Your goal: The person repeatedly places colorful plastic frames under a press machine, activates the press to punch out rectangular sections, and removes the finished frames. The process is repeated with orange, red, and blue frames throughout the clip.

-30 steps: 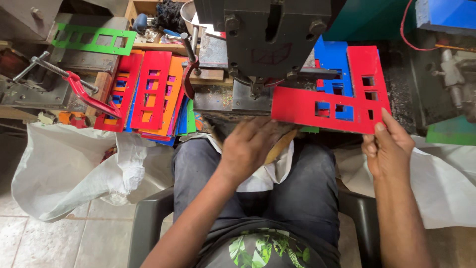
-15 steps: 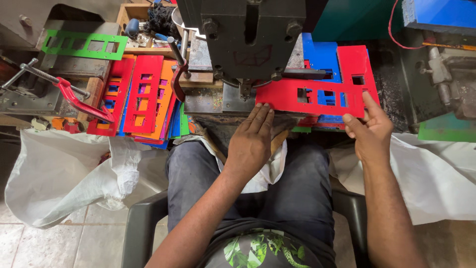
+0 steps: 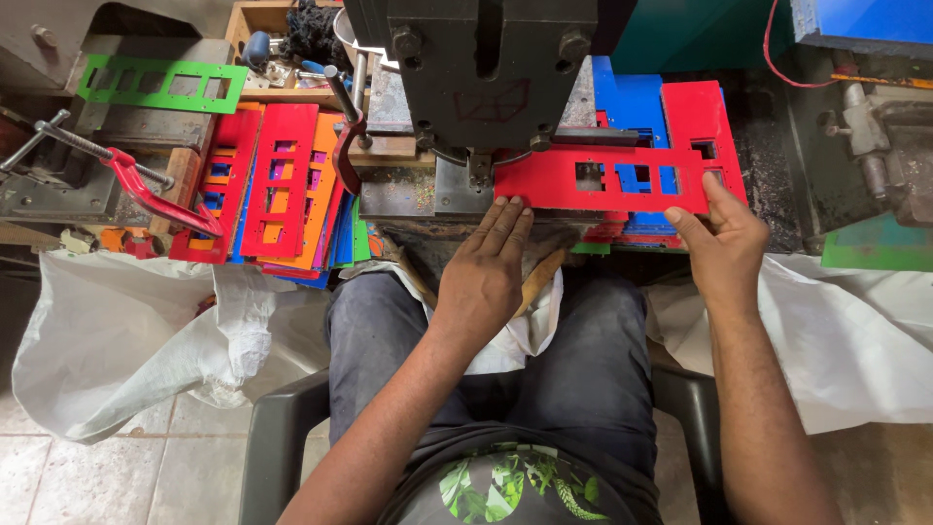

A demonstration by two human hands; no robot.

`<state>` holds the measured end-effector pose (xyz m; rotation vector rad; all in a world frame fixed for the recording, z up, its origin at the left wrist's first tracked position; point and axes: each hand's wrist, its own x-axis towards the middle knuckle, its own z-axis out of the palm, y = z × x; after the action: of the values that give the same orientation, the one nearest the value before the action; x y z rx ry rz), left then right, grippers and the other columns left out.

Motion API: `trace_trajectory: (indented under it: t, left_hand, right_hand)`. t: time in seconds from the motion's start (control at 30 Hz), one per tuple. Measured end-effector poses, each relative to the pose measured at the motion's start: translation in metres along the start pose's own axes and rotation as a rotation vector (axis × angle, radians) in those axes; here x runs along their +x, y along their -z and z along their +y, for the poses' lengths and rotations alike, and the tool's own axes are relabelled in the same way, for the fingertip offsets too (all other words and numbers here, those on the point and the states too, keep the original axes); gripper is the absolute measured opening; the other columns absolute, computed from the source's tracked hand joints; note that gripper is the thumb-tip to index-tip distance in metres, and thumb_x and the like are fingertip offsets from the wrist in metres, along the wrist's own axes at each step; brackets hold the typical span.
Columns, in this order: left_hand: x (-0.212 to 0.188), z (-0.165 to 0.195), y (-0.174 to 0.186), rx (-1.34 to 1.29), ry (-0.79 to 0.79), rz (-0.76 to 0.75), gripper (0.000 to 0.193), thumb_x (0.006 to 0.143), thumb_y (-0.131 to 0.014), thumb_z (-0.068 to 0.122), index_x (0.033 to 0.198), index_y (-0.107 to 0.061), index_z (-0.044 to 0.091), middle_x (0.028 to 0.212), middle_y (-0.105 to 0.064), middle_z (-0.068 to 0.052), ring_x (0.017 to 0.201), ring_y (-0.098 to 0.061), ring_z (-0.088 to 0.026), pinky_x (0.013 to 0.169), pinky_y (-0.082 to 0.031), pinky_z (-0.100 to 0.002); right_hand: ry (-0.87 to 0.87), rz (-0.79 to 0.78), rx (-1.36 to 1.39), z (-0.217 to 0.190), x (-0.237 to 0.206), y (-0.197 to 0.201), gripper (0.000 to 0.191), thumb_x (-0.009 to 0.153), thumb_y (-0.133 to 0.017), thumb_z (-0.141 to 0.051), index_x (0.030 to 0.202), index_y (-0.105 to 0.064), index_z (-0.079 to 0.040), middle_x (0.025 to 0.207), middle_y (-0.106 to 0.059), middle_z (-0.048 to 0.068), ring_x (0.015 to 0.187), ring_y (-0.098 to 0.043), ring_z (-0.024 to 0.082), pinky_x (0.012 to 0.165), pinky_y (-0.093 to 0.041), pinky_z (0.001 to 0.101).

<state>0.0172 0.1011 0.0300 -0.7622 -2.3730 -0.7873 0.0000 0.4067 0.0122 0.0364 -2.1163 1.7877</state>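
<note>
**Red punched sheet under the press: flat, thin, held at two edges**

Head view. Your right hand [image 3: 724, 248] has its grip clamped on the right end of the red sheet [image 3: 603, 185], thumb on top, fingers beneath. Your left hand [image 3: 486, 277] lies flat, grip apart, fingertips pressing the sheet's near edge just left of that hold. The sheet lies across the bench [image 3: 408, 194], its left end tucked under the dark press head [image 3: 486, 68].

By its look the sheet is thin, light and fairly stiff plastic, probably smooth enough to slide and weakened by its cut-outs. Judged so, hold it by the solid outer border, not the narrow bars between windows, and keep it level so it does not flex.

Counts: one red sheet in hand, with at least four rectangular windows showing. Beyond your right grip lies one blue sheet [image 3: 632, 102] among other red ones. Far left of your left hand, one mixed stack [image 3: 282, 185] of red, orange and blue sheets, too overlapped to count; one green strip [image 3: 160, 83]; one red clamp [image 3: 146, 190].
</note>
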Motion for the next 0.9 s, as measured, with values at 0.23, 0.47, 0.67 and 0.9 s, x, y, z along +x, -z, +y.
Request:
trace_trajectory:
  t: [0.23, 0.47, 0.67, 0.9]
  left_hand:
    - [-0.005, -0.007, 0.009, 0.066, -0.019, -0.011, 0.047, 0.088, -0.061, 0.002, 0.134, -0.062, -0.008, 0.143, -0.061, -0.023, 0.141, -0.054, -0.034, 0.117, -0.046, -0.042]
    - [-0.004, -0.005, 0.008, 0.098, -0.002, -0.038, 0.050, 0.089, -0.061, 0.006, 0.136, -0.059, -0.010, 0.145, -0.058, -0.025, 0.141, -0.053, -0.036, 0.112, -0.046, -0.043]
    - [-0.005, -0.008, 0.011, 0.113, 0.008, -0.069, 0.052, 0.090, -0.060, 0.009, 0.138, -0.056, -0.011, 0.146, -0.056, -0.027, 0.142, -0.051, -0.038, 0.112, -0.046, -0.044]
    - [-0.009, -0.010, 0.019, 0.181, 0.067, -0.067, 0.054, 0.094, -0.060, 0.011, 0.141, -0.052, -0.013, 0.148, -0.054, -0.029, 0.143, -0.049, -0.040, 0.113, -0.043, -0.045]
  right_hand:
    - [0.020, 0.010, -0.054, 0.005, 0.003, -0.007, 0.062, 0.097, -0.072, 0.006, 0.151, -0.044, 0.016, 0.136, -0.067, 0.024, 0.118, -0.067, 0.018, 0.100, -0.056, 0.0291]
    - [0.015, 0.005, -0.027, 0.001, 0.005, -0.009, 0.061, 0.097, -0.072, 0.006, 0.151, -0.044, 0.016, 0.139, -0.065, 0.024, 0.121, -0.068, 0.018, 0.101, -0.057, 0.0288]
    - [-0.019, 0.017, -0.017, -0.002, 0.003, -0.013, 0.061, 0.097, -0.072, 0.007, 0.152, -0.045, 0.015, 0.134, -0.068, 0.022, 0.112, -0.070, 0.015, 0.090, -0.058, 0.0258]
    - [-0.025, 0.044, -0.056, -0.001, 0.001, -0.037, 0.061, 0.095, -0.074, 0.007, 0.150, -0.050, 0.013, 0.126, -0.072, 0.018, 0.098, -0.068, 0.011, 0.073, -0.054, 0.0224]
